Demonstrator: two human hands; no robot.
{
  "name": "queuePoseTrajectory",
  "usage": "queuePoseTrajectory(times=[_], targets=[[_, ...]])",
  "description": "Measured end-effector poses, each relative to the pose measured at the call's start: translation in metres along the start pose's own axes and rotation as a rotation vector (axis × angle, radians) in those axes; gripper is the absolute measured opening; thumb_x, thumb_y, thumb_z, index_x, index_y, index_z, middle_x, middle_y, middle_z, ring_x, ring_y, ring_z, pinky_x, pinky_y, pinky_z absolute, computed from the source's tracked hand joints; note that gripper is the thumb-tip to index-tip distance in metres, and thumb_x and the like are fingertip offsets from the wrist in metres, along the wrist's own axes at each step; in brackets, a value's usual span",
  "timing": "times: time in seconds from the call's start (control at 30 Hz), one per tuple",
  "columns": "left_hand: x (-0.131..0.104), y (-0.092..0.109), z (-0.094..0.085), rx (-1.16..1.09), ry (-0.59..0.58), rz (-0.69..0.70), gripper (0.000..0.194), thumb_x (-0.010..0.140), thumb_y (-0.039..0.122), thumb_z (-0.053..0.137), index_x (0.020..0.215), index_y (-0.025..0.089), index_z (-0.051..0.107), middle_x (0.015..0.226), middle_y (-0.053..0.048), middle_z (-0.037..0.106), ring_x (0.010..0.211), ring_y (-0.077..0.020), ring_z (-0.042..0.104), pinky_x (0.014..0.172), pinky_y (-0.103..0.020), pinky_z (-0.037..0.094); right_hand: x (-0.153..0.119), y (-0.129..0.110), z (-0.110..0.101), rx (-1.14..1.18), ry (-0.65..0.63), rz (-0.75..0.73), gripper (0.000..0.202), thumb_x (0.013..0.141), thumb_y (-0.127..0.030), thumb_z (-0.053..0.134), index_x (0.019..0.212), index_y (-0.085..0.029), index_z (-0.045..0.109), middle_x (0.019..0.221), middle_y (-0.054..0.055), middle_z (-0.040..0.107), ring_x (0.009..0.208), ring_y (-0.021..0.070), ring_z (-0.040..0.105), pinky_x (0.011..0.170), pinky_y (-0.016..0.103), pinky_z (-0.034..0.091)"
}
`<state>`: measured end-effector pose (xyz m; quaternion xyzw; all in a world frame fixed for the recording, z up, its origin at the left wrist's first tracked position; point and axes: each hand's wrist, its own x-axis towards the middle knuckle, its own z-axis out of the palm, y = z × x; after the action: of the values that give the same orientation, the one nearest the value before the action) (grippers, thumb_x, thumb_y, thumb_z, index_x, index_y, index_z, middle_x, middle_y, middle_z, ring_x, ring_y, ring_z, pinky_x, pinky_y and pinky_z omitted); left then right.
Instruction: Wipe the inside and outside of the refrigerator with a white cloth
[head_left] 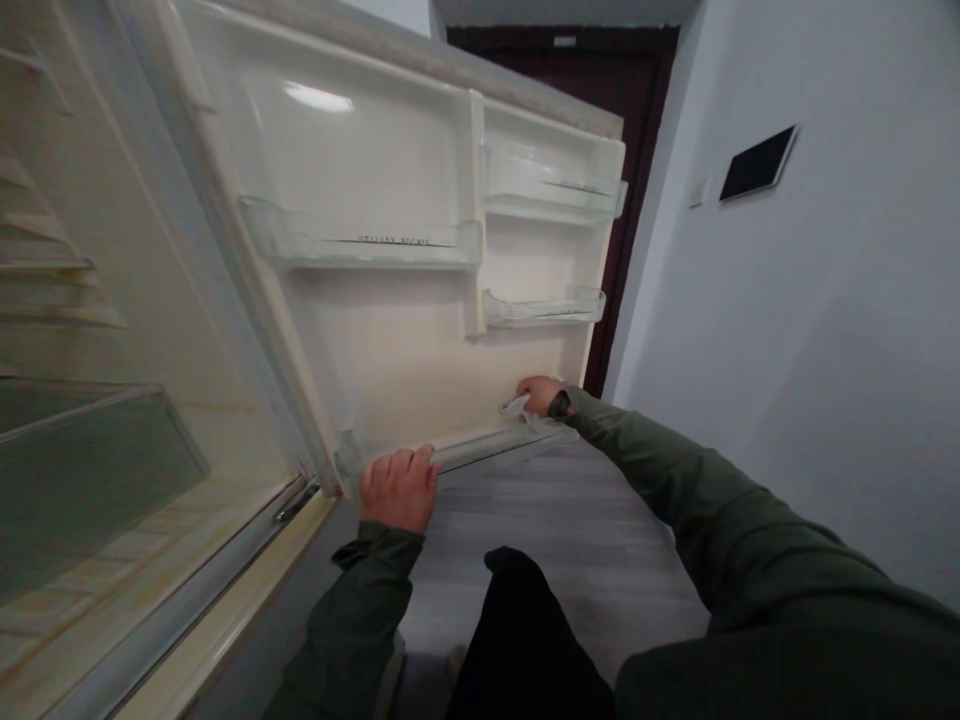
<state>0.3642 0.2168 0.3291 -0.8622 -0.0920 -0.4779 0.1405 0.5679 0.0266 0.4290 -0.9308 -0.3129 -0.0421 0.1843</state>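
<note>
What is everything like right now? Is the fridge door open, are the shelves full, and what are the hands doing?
Fridge door: swung wide open.
Upper door bins: fitted, nothing in them.
Bottom door bin: gripped at both ends.
Left hand: closed on the bin's near end.
Right hand: closed on the bin's far end.
Room door: looks shut.
Fridge drawer: pushed in.

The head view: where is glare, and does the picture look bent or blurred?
In the head view, a bright glare patch sits on the upper panel of the fridge door; the wide lens bends and tilts the door and the wall; the left hand and right hand on the bottom door shelf look slightly soft; the fridge interior at left is dim and hazy.
</note>
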Motion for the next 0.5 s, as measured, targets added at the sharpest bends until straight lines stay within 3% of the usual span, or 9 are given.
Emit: queuePoseTrajectory(times=[0.07, 0.17, 0.23, 0.33, 0.4, 0.5], targets=[[0.000, 0.000, 0.000, 0.003, 0.004, 0.000, 0.025, 0.095, 0.034, 0.051, 0.100, 0.018, 0.069, 0.081, -0.005, 0.063, 0.081, -0.0250, 0.053, 0.076, -0.038, 0.032, 0.007, -0.021, 0.000, 0.008, 0.110, -0.078, 0.025, 0.079, -0.007, 0.061, 0.103, -0.011, 0.070, 0.107, 0.010, 0.067, 0.106, 0.0197, 0.059, 0.096, 0.028, 0.044], [0.001, 0.000, 0.000, 0.003, -0.019, -0.007, 0.026, 0.096, 0.034, 0.049, 0.101, 0.018, 0.069, 0.083, -0.006, 0.064, 0.082, -0.0254, 0.053, 0.077, -0.038, 0.032, 0.019, -0.067, -0.001, 0.173, 0.470, -0.084, 0.037, 0.086, -0.009, 0.048, 0.120, -0.012, 0.062, 0.121, 0.012, 0.060, 0.120, 0.0198, 0.053, 0.106, 0.028, 0.039], [0.001, -0.001, 0.002, 0.008, -0.021, -0.005, 0.027, 0.096, 0.034, 0.049, 0.101, 0.017, 0.069, 0.082, -0.006, 0.064, 0.081, -0.0256, 0.053, 0.076, -0.038, 0.032, 0.028, -0.097, -0.002, 0.351, 0.627, 0.076, 0.037, 0.092, -0.012, 0.036, 0.124, -0.009, 0.054, 0.121, 0.014, 0.058, 0.118, 0.0187, 0.053, 0.103, 0.028, 0.042], [0.000, -0.004, 0.006, 0.017, 0.031, 0.036, 0.025, 0.095, 0.033, 0.050, 0.099, 0.017, 0.069, 0.078, -0.005, 0.063, 0.078, -0.0251, 0.053, 0.072, -0.038, 0.031, 0.041, -0.128, 0.002, 0.544, 0.675, 0.316, 0.041, 0.094, -0.010, 0.024, 0.130, -0.002, 0.042, 0.122, 0.021, 0.055, 0.113, 0.0192, 0.056, 0.097, 0.029, 0.045], [-0.001, -0.007, 0.009, 0.017, 0.062, 0.060, 0.024, 0.095, 0.033, 0.052, 0.099, 0.018, 0.069, 0.077, -0.004, 0.062, 0.076, -0.0246, 0.053, 0.071, -0.038, 0.031, 0.048, -0.132, 0.007, 0.562, 0.722, 0.341, 0.045, 0.092, -0.008, 0.025, 0.135, 0.001, 0.036, 0.127, 0.026, 0.052, 0.117, 0.0228, 0.054, 0.098, 0.035, 0.045], [-0.003, -0.007, 0.010, 0.013, 0.071, 0.050, 0.022, 0.094, 0.033, 0.055, 0.098, 0.018, 0.069, 0.079, -0.004, 0.062, 0.077, -0.0247, 0.053, 0.072, -0.038, 0.033, 0.055, -0.111, 0.007, 0.434, 0.846, 0.334, 0.049, 0.090, -0.009, 0.029, 0.137, 0.003, 0.037, 0.131, 0.030, 0.048, 0.126, 0.0291, 0.050, 0.104, 0.043, 0.042]])
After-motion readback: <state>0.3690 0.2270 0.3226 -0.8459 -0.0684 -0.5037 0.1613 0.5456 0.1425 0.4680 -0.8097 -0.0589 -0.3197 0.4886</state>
